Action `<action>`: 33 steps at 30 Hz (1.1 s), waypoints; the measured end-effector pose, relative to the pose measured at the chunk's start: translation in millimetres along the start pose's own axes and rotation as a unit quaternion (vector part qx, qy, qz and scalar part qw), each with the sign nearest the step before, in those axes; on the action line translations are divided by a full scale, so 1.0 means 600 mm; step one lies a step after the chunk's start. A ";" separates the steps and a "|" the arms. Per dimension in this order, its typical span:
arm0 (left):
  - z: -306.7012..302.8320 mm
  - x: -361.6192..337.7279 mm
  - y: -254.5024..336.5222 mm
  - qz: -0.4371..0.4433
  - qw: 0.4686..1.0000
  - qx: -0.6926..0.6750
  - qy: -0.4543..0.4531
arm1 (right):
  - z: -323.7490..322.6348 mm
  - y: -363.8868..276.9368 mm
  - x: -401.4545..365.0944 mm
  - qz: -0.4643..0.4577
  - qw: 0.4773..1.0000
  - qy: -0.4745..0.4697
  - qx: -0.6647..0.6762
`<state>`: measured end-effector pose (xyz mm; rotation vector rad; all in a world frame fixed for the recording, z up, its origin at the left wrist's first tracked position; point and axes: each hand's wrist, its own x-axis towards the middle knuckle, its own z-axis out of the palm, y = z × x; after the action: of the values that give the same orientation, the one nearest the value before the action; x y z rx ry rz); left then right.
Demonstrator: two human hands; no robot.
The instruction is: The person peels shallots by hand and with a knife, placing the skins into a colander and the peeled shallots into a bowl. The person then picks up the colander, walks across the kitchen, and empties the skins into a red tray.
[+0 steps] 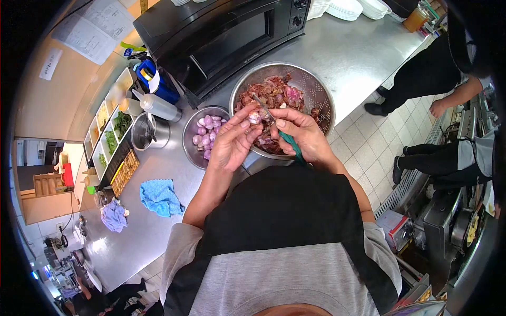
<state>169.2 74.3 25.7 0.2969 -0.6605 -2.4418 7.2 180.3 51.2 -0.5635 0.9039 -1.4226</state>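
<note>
Over a large metal colander (324, 97), my left hand (232, 138) pinches a small shallot (255, 117) between its fingers. My right hand (303, 134) is closed around a small knife with a green handle (290, 143), its blade beside the shallot. Reddish-brown peels and skins (274, 90) fill much of the colander. Left of it stands a smaller metal bowl (188, 138) with several peeled purple shallots (206, 131). My left forearm passes close by the bowl's right side.
A black oven (232, 42) stands behind the colander. Left are a squeeze bottle (161, 108), a metal pot (153, 138), trays of greens (112, 142), a blue cloth (161, 197) and a purple cloth (114, 216). Two people (427, 71) stand at the right; white plates (345, 9) lie behind.
</note>
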 end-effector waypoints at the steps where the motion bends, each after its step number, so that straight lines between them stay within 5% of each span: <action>1: 0.001 0.000 0.001 -0.003 1.000 0.002 -0.004 | 0.001 0.001 0.000 -0.016 0.999 0.009 -0.031; 14: -0.006 -0.004 -0.002 0.013 0.995 0.084 0.048 | 0.017 0.008 -0.004 -0.038 0.966 0.021 -0.254; 17: -0.004 -0.005 -0.015 0.063 0.992 0.109 0.034 | 0.012 0.013 0.003 -0.125 0.940 0.014 -0.317; 19: 0.000 -0.005 -0.021 0.076 0.993 0.086 0.025 | 0.007 0.007 0.002 -0.028 0.990 0.005 -0.137; 20: 0.002 -0.005 -0.022 0.076 0.993 0.086 0.025 | 0.005 0.006 0.001 -0.028 0.990 0.004 -0.137; 22: 0.007 -0.006 -0.022 0.077 0.995 0.065 0.017 | 0.002 0.004 -0.003 0.031 0.996 -0.025 0.078; 24: 0.008 -0.006 -0.014 0.065 0.995 0.068 0.017 | 0.003 -0.001 -0.004 0.045 0.994 -0.035 0.091; 29: -0.001 -0.014 0.011 0.017 0.981 0.184 0.056 | 0.012 -0.011 -0.012 -0.014 0.965 -0.021 -0.261; 33: 0.008 -0.016 0.028 -0.002 0.966 0.252 0.050 | 0.021 -0.014 -0.014 -0.101 0.918 -0.012 -0.383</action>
<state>183.0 70.0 39.3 0.6163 -1.2303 -2.2113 13.3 185.3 66.4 -1.2861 1.4189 -1.1989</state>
